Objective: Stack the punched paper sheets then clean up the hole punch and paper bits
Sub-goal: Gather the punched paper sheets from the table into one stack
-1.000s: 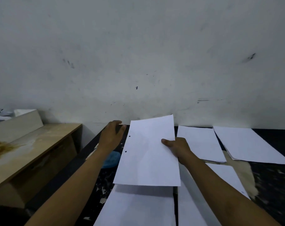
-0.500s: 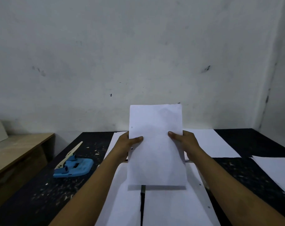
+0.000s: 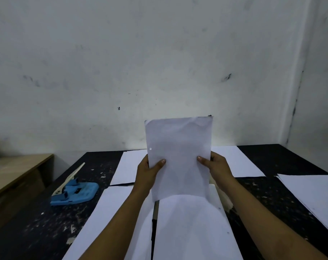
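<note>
I hold a white punched sheet [image 3: 179, 156] upright above the dark table [image 3: 47, 228], its lower edge just over the sheets lying below. My left hand [image 3: 148, 172] grips its left edge and my right hand [image 3: 216, 168] grips its right edge, thumbs on the front. One punch hole shows near the left edge. More white sheets lie flat: two in front of me [image 3: 193, 228], two at the back [image 3: 127, 166], one at the right [image 3: 313, 192]. A blue hole punch [image 3: 75, 192] with a cream lever sits on the table to the left. Small paper bits [image 3: 71, 228] speckle the table.
A pale wall stands right behind the table. A wooden bench [image 3: 15, 171] runs along the left side, lower than the table. The room's corner is at the far right.
One second ago the sheet was tilted flat with only my right hand on it. Both hands now hold it upright and centred, and its lower edge has dropped closer to the sheets below.
</note>
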